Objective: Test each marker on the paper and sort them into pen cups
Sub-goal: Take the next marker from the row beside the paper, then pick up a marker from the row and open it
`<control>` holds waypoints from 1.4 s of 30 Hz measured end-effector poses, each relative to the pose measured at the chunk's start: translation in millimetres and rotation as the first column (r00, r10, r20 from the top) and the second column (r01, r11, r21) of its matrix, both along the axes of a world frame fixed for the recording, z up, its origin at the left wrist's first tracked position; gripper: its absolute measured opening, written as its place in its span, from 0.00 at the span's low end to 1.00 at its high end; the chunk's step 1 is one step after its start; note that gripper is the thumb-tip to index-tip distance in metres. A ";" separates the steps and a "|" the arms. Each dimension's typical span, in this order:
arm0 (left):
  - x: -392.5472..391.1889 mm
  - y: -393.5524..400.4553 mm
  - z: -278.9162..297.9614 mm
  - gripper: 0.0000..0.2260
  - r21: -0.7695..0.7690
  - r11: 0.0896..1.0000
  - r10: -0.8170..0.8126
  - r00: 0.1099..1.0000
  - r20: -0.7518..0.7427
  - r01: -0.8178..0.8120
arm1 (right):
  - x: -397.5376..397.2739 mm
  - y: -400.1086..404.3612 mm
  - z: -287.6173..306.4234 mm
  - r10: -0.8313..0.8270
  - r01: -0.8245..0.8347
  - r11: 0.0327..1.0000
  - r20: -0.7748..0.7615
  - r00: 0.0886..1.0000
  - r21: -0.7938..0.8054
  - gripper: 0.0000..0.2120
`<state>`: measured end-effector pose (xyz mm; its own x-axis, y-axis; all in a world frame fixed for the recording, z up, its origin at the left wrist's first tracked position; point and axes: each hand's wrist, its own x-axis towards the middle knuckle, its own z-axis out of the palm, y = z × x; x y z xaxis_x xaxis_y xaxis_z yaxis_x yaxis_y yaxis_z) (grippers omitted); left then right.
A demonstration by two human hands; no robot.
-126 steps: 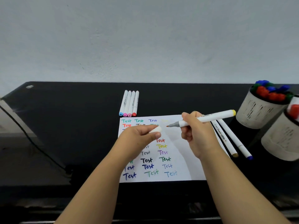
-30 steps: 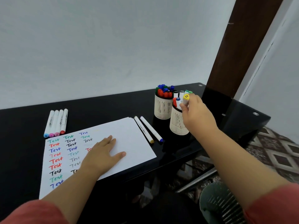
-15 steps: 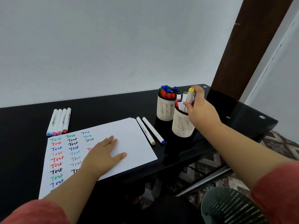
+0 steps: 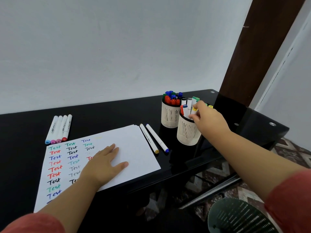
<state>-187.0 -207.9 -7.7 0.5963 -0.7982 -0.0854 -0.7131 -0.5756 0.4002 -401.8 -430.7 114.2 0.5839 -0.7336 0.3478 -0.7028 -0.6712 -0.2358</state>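
The yellow-capped marker (image 4: pixel 194 110) has sunk into the near cup (image 4: pixel 188 132), right hand (image 4: pixel 208 119) still pinching it.

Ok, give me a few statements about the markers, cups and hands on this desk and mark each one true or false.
1. The left hand lies flat on the paper. True.
2. Four markers lie side by side beyond the paper. True.
3. The right hand is at the far pen cup. False: it is at the near pen cup, fingers on a yellow-capped marker.
4. Two markers lie on the paper. False: they lie on the black desk beside its right edge.
5. The paper is blank. False: rows of "Test" are written on it.
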 end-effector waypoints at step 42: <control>81.7 88.8 19.5 0.28 0.100 0.948 0.307 0.951 -0.026 -0.303 | 249.6 105.3 -50.3 0.637 -0.656 0.751 -0.343 0.691 0.074 0.09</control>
